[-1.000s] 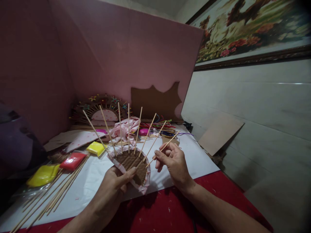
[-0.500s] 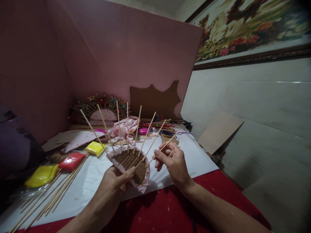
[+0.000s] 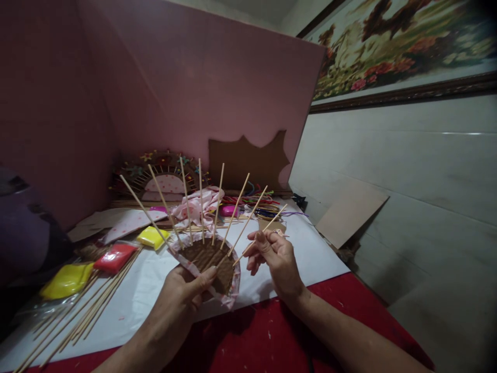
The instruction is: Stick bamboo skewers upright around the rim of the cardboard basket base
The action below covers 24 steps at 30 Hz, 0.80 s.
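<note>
My left hand grips a half-round piece of brown cardboard by its straight lower edge, thumb on the face. Pink-and-white cloth wraps the rim of this piece. Several thin wooden sticks fan out upward from its curved edge. At the right end, my right hand pinches one more wooden stick between thumb and fingers. The lower tip of that stick meets the cardboard near the right rim; whether it is fixed there I cannot tell.
Loose sticks, yellow packets and a red packet lie at left on white paper. Crumpled pink cloth and a decorated half-round piece are behind. Cut cardboard leans on the pink panel.
The cardboard piece has tilted slightly, so its stick tips stand a little higher and further left. My right hand's fingers have shifted slightly on the stick.
</note>
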Tool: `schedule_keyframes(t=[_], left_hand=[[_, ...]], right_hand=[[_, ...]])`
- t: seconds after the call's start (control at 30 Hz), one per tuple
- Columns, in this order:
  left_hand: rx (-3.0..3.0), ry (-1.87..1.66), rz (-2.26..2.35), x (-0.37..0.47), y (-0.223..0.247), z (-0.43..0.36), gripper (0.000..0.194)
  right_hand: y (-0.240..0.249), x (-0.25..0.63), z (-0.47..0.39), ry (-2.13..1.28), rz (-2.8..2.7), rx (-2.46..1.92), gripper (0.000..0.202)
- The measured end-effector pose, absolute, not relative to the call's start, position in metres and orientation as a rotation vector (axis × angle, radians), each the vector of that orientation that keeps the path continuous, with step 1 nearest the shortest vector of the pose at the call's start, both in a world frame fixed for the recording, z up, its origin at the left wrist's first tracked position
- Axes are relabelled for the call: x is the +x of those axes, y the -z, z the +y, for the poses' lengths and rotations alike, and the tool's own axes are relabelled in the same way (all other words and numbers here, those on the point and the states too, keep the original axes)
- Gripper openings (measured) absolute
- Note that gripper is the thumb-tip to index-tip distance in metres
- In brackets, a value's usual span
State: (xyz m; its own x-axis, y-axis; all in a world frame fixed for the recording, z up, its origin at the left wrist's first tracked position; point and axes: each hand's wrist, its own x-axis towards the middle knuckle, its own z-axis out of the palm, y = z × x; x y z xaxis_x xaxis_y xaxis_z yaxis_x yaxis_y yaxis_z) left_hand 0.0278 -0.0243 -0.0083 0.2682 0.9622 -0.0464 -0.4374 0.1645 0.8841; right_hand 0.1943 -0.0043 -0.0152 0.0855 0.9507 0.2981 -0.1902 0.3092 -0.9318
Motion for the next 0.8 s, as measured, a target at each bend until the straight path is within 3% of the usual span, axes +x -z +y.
schedule_keyframes(t=[0.2, 0.43, 0.57, 0.8], left_hand=[[0.84, -1.189, 0.684, 0.028, 0.014, -0.02, 0.029], [0.822, -1.197, 0.729, 0.028, 0.009, -0.019, 0.019], [0.84, -1.225, 0.659, 0.028, 0.004, -0.024, 0.032], [0.945, -1.214, 0.442, 0.022, -0.009, -0.039, 0.026]], right_hand=[[0.015, 0.193, -0.006, -1.061, -1.259, -0.914, 0.035], [0.015, 0.192, -0.009, -0.985, -1.268, -0.959, 0.036], [0.018, 0.196, -0.004, -0.877, -1.147, -0.999, 0.026], [0.006, 0.187, 0.01, -0.946, -1.351, -1.054, 0.019]])
